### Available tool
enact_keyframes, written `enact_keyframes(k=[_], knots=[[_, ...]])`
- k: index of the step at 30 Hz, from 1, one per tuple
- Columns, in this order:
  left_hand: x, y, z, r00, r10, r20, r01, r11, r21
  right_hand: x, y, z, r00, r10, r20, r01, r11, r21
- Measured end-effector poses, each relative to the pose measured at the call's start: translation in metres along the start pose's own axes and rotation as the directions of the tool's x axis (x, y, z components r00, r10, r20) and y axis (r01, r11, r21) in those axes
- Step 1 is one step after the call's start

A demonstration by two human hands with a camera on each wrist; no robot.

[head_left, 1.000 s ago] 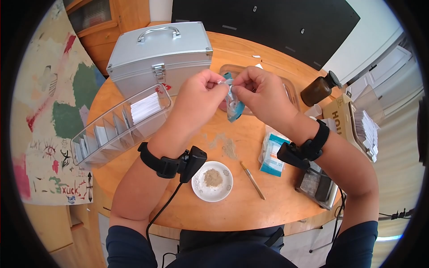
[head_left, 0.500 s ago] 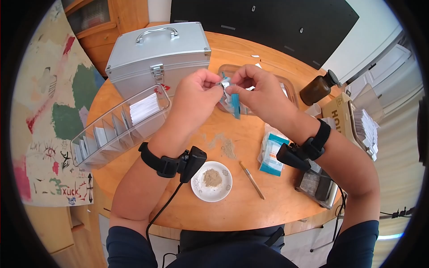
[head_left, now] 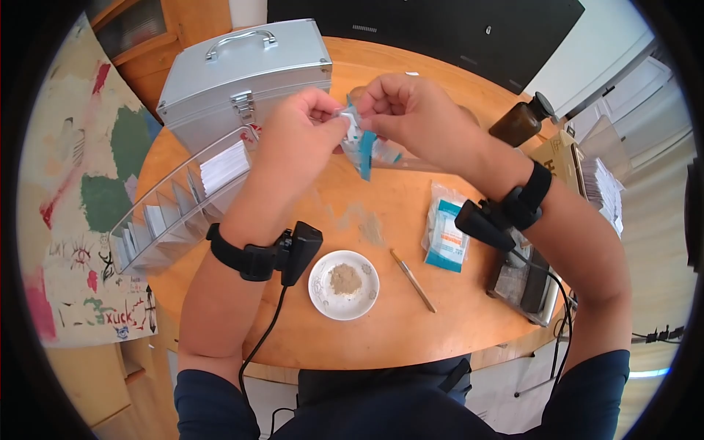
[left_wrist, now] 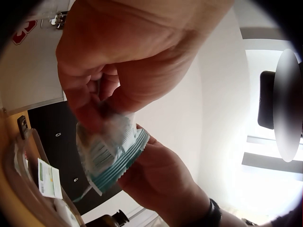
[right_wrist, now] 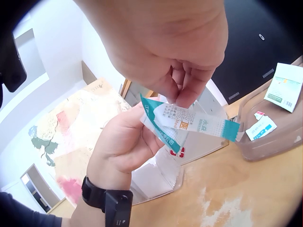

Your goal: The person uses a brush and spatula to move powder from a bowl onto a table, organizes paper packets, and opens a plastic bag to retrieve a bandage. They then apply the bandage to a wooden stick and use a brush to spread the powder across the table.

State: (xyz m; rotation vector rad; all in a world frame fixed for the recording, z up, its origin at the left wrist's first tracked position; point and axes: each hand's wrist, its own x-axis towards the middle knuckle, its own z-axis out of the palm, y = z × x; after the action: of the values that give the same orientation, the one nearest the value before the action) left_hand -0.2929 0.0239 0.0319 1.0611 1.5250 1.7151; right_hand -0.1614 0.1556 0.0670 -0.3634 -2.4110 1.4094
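Above the far side of the table, my left hand [head_left: 297, 143] and right hand [head_left: 422, 110] hold a small clear plastic packet [head_left: 357, 145] with teal edges and printing. The left fingers grip one side of the packet. My right thumb and index finger [right_wrist: 191, 90] pinch its film, near a printed strip [right_wrist: 208, 124] with a teal end that sticks out sideways in the right wrist view. Seen from the left wrist, the packet's teal serrated edge [left_wrist: 120, 165] lies between the two hands. Its contents are hidden.
A white dish [head_left: 319, 299] of beige powder stands in front, with a thin brush-like stick [head_left: 414, 281] beside it. Further right lie teal-and-white packets [head_left: 446, 235]. A silver case [head_left: 246, 66], a divided clear box [head_left: 183, 191], a brown bottle [head_left: 519, 121] and a brown tray [right_wrist: 279, 146] surround the hands.
Both hands have shifted left with the packet between them, and the head view has moved too. The packet has turned, its teal edge swinging downward and a teal-ended piece spreading to the right.
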Motion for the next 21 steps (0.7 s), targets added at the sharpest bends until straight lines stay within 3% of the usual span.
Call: enact_keyframes(k=[3, 5, 8, 10, 11, 13, 14, 17, 19, 21], knots=[[0.001, 0.008, -0.007, 0.999, 0.041, -0.032, -0.041, 0.999, -0.008, 0.009, -0.01, -0.017, 0.999, 0.045, 0.031, -0.044, 0.999, -0.026], [0.002, 0.017, -0.012, 0.99, 0.005, -0.14, 0.0, 0.999, 0.036, 0.012, -0.018, -0.038, 0.99, 0.135, -0.05, -0.141, 0.98, -0.143], [0.001, 0.024, -0.018, 0.991, 0.02, -0.133, -0.021, 1.0, -0.01, 0.017, -0.013, -0.075, 0.974, 0.164, -0.159, -0.2, 0.946, -0.255], [0.0, 0.027, -0.021, 0.99, 0.022, -0.14, -0.022, 1.0, 0.001, 0.017, 0.006, -0.099, 0.922, 0.33, -0.204, -0.388, 0.803, -0.452], [0.0, 0.027, -0.022, 0.99, 0.033, -0.138, -0.035, 0.999, -0.01, 0.014, 0.014, -0.107, 0.922, 0.329, -0.205, -0.387, 0.803, -0.454], [0.0, 0.028, -0.024, 0.99, 0.044, -0.136, -0.048, 0.999, -0.02, 0.009, 0.03, -0.115, 0.86, 0.479, -0.177, -0.47, 0.607, -0.641], [0.0, 0.028, -0.026, 0.989, 0.04, -0.142, -0.044, 0.999, -0.02, 0.007, 0.035, -0.112, 0.86, 0.479, -0.177, -0.47, 0.607, -0.641], [0.0, 0.03, -0.027, 0.989, 0.038, -0.146, -0.041, 0.999, -0.018, 0.002, 0.053, -0.096, 0.937, 0.348, -0.005, -0.218, 0.576, -0.788], [0.0, 0.03, -0.026, 0.99, 0.039, -0.138, -0.042, 0.999, -0.015, 0.009, 0.063, -0.077, 0.947, 0.299, 0.116, -0.087, 0.588, -0.804], [0.0, 0.029, -0.025, 0.99, 0.033, -0.139, -0.031, 0.999, 0.017, 0.014, 0.055, -0.056, 0.95, 0.288, 0.124, -0.081, 0.607, -0.79]])
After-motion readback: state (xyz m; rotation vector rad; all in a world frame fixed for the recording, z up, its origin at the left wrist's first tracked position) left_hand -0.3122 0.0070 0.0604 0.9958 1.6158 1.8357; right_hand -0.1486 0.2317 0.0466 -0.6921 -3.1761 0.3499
